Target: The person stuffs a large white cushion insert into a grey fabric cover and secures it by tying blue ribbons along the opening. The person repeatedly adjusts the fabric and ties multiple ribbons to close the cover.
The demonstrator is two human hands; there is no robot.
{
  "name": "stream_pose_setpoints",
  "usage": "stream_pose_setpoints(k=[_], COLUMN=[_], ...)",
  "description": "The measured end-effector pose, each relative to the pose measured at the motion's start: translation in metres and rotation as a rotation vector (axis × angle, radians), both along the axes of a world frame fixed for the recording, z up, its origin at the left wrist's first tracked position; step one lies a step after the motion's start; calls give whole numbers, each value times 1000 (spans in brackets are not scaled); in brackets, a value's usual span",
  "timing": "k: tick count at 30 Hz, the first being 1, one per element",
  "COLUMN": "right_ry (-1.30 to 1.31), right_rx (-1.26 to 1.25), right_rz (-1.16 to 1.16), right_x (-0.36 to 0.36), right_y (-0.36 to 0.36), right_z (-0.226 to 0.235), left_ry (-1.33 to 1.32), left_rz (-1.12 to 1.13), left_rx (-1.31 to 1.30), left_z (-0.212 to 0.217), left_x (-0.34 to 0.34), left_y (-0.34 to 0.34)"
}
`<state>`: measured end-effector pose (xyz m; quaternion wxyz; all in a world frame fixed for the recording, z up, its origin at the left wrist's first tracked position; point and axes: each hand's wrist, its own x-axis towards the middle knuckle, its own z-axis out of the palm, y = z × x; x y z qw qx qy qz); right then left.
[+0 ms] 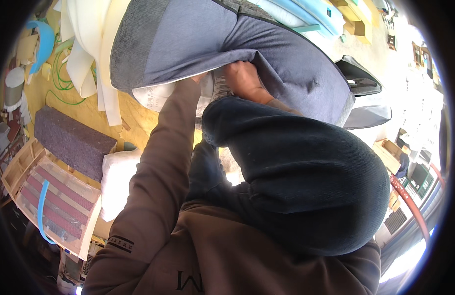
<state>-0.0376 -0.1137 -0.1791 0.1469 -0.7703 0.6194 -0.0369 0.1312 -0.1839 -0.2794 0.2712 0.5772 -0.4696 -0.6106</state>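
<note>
A blue-grey fabric upholstery cover [296, 64] is seen just beyond both hands, its long axis slanted from upper left to lower right. The right hand [244, 81], set nearer the cover's middle, is tucked with bent fingers beneath a raised fold. The left hand [198, 77] is mostly hidden by the pale-edged hem, slightly apart from the right; whether fabric is gripped by either cannot be made out. White padding [151, 100] is exposed below the hem.
</note>
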Motion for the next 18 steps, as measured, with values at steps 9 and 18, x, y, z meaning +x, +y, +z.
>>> stream_pose_setpoints(k=[9,18], right_ry=[-171,-120], right_rx=[11,247], right_rz=[-184,-66], right_x=[1,-15], right_y=[0,15], right_z=[13,35], left_ry=[38,80], left_rz=[-10,-3], left_rx=[19,42], left_z=[-1,-6], left_x=[0,-1], left_y=[-6,-7])
